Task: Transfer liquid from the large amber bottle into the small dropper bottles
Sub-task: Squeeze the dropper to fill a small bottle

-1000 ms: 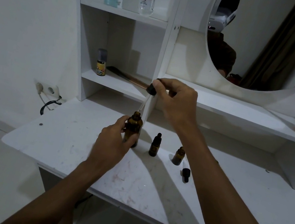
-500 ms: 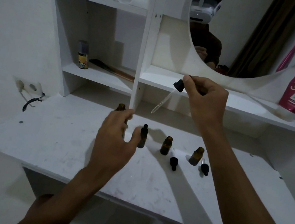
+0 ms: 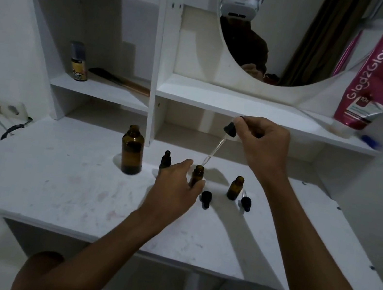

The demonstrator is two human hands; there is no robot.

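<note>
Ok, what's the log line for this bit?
right hand: pinches dropper over middle bottle | left hand: holds middle bottle | large amber bottle: uncapped

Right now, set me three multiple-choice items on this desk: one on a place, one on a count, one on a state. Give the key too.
1. Where is the glass tip of the dropper that the right hand pinches?
A. inside the large amber bottle
B. just above the mouth of the middle small bottle
C. flat on the desk

2. How many small bottles stand on the desk?
A. two
B. three
C. five

3. The large amber bottle is:
A. closed with a cap
B. tipped on its side
C. upright and uncapped

Key:
1 B: the tip hangs over the bottle that the left hand holds.
2 B: the capped small bottle, the middle one and the right small bottle.
3 C: its bare mouth shows.
</note>
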